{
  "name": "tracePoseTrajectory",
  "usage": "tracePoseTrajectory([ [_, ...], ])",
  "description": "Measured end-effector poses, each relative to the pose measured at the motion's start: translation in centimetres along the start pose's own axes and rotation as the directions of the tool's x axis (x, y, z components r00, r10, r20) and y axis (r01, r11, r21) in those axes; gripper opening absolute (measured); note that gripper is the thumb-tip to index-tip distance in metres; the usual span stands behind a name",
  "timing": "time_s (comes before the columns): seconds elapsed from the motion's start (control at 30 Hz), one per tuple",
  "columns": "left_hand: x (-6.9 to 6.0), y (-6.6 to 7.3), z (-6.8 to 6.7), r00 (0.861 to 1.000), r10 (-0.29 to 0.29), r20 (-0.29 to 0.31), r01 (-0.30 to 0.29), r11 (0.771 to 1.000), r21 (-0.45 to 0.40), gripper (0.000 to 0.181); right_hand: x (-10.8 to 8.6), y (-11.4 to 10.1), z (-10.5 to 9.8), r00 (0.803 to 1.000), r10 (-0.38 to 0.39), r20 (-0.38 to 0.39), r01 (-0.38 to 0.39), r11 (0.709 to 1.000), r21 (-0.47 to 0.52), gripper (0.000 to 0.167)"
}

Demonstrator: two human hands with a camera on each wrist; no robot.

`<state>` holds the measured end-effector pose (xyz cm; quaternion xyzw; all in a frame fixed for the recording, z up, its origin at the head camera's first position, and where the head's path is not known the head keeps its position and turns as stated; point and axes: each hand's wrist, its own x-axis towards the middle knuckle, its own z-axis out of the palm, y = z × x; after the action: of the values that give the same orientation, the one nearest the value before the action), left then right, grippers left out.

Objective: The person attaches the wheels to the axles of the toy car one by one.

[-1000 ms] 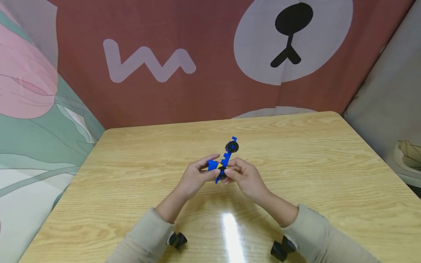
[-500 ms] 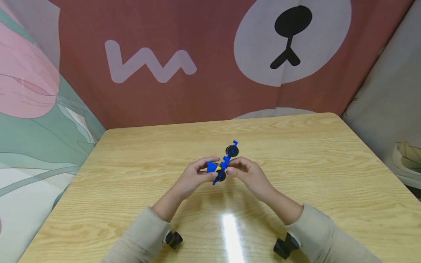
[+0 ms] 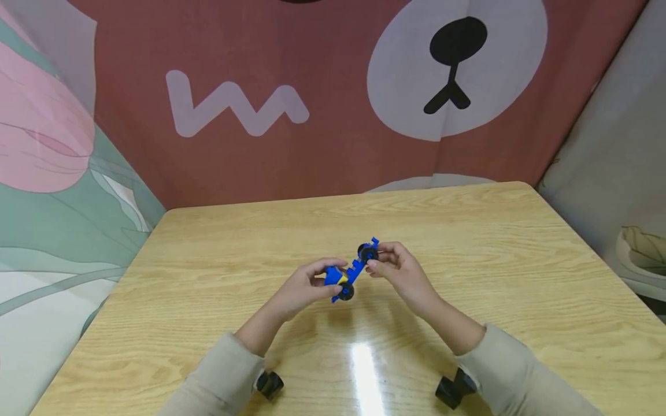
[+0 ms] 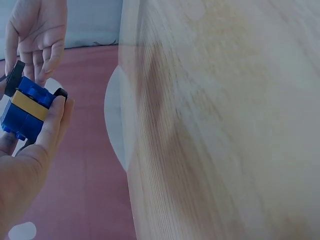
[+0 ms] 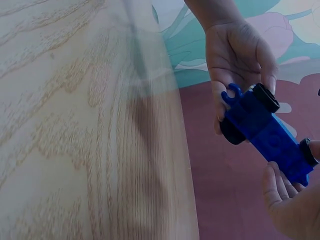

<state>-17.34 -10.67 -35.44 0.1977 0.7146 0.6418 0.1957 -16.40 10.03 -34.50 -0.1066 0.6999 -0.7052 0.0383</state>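
A blue toy car (image 3: 356,271) made of building bricks, with black wheels and a yellow piece, is held tilted above the table. My left hand (image 3: 302,287) grips its lower left end, thumb by the near wheel (image 3: 346,291). At the upper right end, my right hand (image 3: 408,280) pinches the car beside the other visible wheel (image 3: 369,255). The left wrist view shows the car's blue and yellow end (image 4: 29,107) between thumb and fingers. Its studded blue body (image 5: 275,142) stretches between both hands in the right wrist view. Fingers partly hide both ends.
The wood-grain table (image 3: 208,248) spreads beneath the hands, with a bright reflection near its front. Behind it hangs a reddish-brown cloth (image 3: 333,150) with a printed animal face. Black devices (image 3: 269,384) sit at both sleeve cuffs. A pale container (image 3: 642,254) stands off to the right.
My right hand has shifted from the car's lower end up to its upper right end. The car has tipped toward the right and come slightly lower in view; my left hand keeps its grip.
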Motion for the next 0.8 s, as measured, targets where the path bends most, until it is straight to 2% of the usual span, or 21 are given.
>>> tracePoseTrajectory([
  [0.1,-0.1,-0.1,-0.1,1.0,-0.01,0.013,0.01,1.0,0.019,0.043,-0.1,-0.1,-0.2,1.0,-0.002,-0.007,0.002,1.0,0.002,0.037],
  [0.3,-0.3,0.0,-0.2,0.998,0.012,0.054,-0.016,0.996,0.084,0.042,-0.2,-0.1,-0.6,1.0,-0.007,0.002,0.007,1.0,0.005,0.036],
  [0.53,-0.3,0.1,-0.4,0.996,0.012,0.092,-0.023,0.993,0.116,0.042,-0.3,0.1,-1.0,0.999,0.029,0.013,-0.029,0.999,-0.021,0.037],
  [0.8,-0.2,-0.3,-0.8,0.998,-0.022,0.063,0.012,0.986,0.167,0.045,-0.4,0.3,-1.5,0.997,0.05,0.062,-0.052,0.998,0.025,0.032],
])
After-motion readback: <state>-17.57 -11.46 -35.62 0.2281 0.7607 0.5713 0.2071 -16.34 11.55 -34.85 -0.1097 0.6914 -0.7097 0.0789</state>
